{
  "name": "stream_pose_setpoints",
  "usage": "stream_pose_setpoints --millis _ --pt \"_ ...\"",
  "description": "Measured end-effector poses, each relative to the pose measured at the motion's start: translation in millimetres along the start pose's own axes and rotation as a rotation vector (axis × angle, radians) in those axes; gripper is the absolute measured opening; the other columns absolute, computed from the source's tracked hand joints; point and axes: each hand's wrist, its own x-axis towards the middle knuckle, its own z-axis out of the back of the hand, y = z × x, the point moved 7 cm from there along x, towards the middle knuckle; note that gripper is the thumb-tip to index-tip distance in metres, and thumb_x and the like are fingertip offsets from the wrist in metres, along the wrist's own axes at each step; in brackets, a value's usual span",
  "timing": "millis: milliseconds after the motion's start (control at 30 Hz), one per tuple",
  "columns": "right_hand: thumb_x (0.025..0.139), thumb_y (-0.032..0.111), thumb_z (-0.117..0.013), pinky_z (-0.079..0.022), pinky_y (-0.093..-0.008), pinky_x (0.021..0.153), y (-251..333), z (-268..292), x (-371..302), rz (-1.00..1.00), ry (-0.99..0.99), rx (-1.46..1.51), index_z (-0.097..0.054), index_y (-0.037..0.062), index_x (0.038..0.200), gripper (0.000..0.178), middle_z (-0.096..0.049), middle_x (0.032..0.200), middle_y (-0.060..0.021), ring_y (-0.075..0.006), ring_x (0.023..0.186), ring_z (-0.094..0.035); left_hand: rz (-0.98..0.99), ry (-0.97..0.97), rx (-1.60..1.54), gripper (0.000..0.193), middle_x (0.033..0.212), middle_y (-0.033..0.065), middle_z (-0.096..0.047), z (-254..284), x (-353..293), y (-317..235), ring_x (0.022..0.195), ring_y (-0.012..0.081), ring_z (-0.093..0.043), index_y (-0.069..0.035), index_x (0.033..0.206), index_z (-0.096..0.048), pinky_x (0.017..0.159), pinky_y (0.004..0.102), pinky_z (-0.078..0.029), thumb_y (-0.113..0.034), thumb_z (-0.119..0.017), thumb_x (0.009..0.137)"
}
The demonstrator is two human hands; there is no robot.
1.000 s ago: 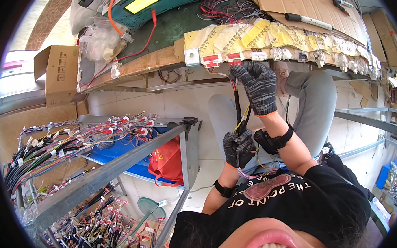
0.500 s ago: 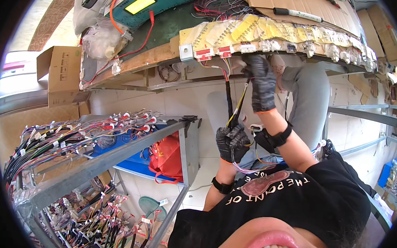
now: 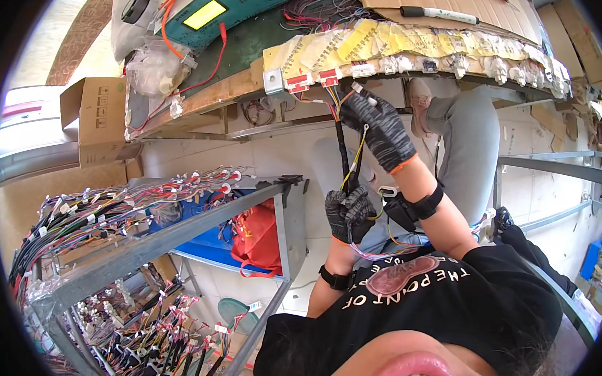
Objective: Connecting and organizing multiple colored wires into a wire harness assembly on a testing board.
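Note:
My left hand, in a dark grey knit glove, is closed around a wiring harness with black sleeving. Several thin coloured wires trail from beneath that hand toward my lap. My right hand, gloved alike, pinches a small white connector on thin wires, just below the board's edge. Two red-and-white connectors sit at the left end of the row of sockets, with harness wires running down from them. A yellow-green wire with a ring terminal stands up between my hands.
A board edge covered in yellow labels carries several white sockets. Behind it stands a teal tester with a lit screen. A marker lies on cardboard. At left, a metal rack bears many harnesses; a red bag is beside it.
My right hand has come down and left from the sockets, and the white connector now shows at its fingertips. My left hand keeps its grip, nearly still. The view has shifted slightly.

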Motion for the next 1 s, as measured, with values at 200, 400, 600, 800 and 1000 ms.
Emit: stream_pose_setpoints --millis 200,400,600,800,1000 --pt "0.086 0.022 -0.06 -0.051 -0.025 0.071 -1 16 7 0.136 -0.324 -0.103 -0.059 0.0043 0.105 0.026 -0.064 0.091 -0.0036 -0.0117 0.081 -0.061 -0.004 -0.011 0.011 0.034 0.064 -0.0019 -0.044 1 5 1 0.043 0.0043 -0.04 -0.003 0.112 -0.053 0.043 0.0204 -0.033 -0.016 -0.052 0.08" --pt "0.087 0.014 -0.058 -0.043 -0.0209 0.066 27 9 -10 0.443 -0.247 -0.272 -0.064 0.0009 0.098 0.018 -0.065 0.084 -0.0018 -0.0071 0.074 -0.055 -0.034 -0.016 -0.035 0.03 0.063 -0.0022 -0.043 0 10 2 0.042 0.0041 -0.039 -0.003 0.108 -0.054 0.045 0.0203 -0.034 -0.017 -0.051 0.081" --pt "0.086 0.015 -0.058 -0.043 -0.0247 0.061 43 6 -6 0.593 -0.233 -0.639 -0.064 -0.0005 0.085 0.017 -0.063 0.07 -0.0051 -0.0083 0.063 -0.053 0.015 -0.012 -0.063 0.032 0.061 -0.0022 -0.043 -2 15 8 0.042 0.0043 -0.04 -0.003 0.11 -0.054 0.044 0.0201 -0.034 -0.016 -0.05 0.08" --pt "0.085 0.015 -0.058 -0.042 -0.026 0.057 47 5 -4 0.622 -0.188 -0.715 -0.064 0.0003 0.081 0.016 -0.061 0.066 -0.007 -0.0096 0.058 -0.049 0.022 -0.02 -0.065 0.036 0.061 -0.0022 -0.044 4 16 6 0.041 0.0048 -0.039 -0.006 0.114 -0.054 0.043 0.0203 -0.035 -0.016 -0.05 0.079" --pt "0.086 0.014 -0.057 -0.043 -0.0268 0.058 54 1 -2 0.661 -0.194 -0.698 -0.062 0.0 0.082 0.016 -0.062 0.067 -0.0073 -0.0105 0.059 -0.052 0.04 -0.02 -0.026 0.037 0.063 -0.0021 -0.045 1 25 15 0.041 0.0047 -0.039 -0.007 0.115 -0.054 0.043 0.0205 -0.034 -0.016 -0.05 0.079"
